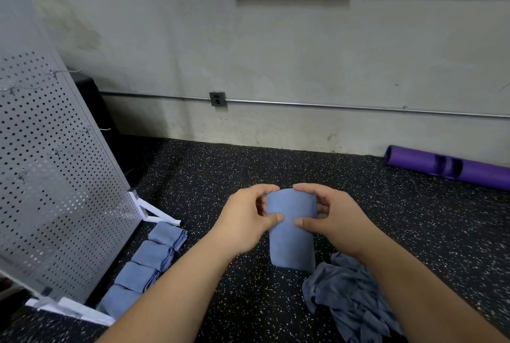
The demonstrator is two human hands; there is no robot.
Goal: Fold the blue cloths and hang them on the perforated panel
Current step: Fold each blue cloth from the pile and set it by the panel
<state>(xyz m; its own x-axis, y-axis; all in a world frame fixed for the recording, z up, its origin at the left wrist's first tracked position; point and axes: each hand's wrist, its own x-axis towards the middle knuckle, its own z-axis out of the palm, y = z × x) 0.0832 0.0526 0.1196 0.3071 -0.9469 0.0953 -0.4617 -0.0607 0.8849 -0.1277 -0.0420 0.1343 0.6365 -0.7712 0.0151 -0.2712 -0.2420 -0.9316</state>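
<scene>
Over floor (248,301), mid head view: folded cloth (291,232) held up between left hand (245,221) and right hand (336,218). Fingers (303,222) of both curled round top edge, thumbs pinching front. Unfolded heap (350,295) lower right. Folded row (143,268) at panel (55,177) foot; visible hooks (93,130) bare. Likely step: finishing fold. Next: carry left, hang on hook, keep fold shut.

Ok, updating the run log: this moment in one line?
left hand: holds blue cloth | right hand: holds it | folded cloths: beside perforated panel | hooks: bare
</scene>
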